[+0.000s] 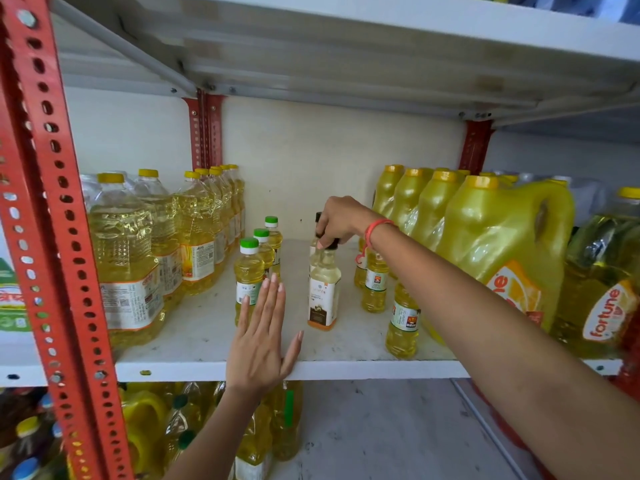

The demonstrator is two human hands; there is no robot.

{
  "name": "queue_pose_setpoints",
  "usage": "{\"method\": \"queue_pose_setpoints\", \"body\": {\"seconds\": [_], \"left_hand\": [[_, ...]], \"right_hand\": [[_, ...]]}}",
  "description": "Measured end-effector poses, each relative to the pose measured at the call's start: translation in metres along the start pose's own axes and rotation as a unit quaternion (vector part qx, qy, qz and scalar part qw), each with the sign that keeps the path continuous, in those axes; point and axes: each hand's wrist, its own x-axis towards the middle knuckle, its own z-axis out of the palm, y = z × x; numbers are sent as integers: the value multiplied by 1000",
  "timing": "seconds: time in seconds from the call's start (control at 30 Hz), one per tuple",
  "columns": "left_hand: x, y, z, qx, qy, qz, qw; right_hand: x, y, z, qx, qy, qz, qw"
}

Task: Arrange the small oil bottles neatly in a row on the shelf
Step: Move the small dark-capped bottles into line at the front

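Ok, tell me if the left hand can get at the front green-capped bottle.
Probably yes: the left hand is open, its fingers already at the front green-capped bottle, with nothing between them.

Glossy clear plastic oil bottles [250, 271] stand on a matt white shelf [207, 327] (red painted metal uprights [52, 188]).

You have one view only, from a wide-angle camera worn on your head, close to a white shelf [346, 368] and facing forward and slightly down into it. The shelf's front edge crosses the lower middle; the board above fills the top. Frame edges bend and blur, perhaps from the lens.
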Motion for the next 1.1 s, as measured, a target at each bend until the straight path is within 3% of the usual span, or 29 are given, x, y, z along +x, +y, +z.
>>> {"method": "queue_pose_setpoints", "body": {"seconds": [0.13,0.37,0.67,1.1], "left_hand": [[0,0,-1,3,1,-2,1000],[1,0,-1,3,1,-2,1000],[0,-1,1,7,2,-4,1000],[1,0,1,8,1,-10,1000]], "right_hand": [[-1,-3,5,-25,37,19,999],[0,-3,-1,51,-13,16,998],[-9,0,0,-4,21,-6,1000],[-62,-5,-12,-31,1,-45,999]]}}
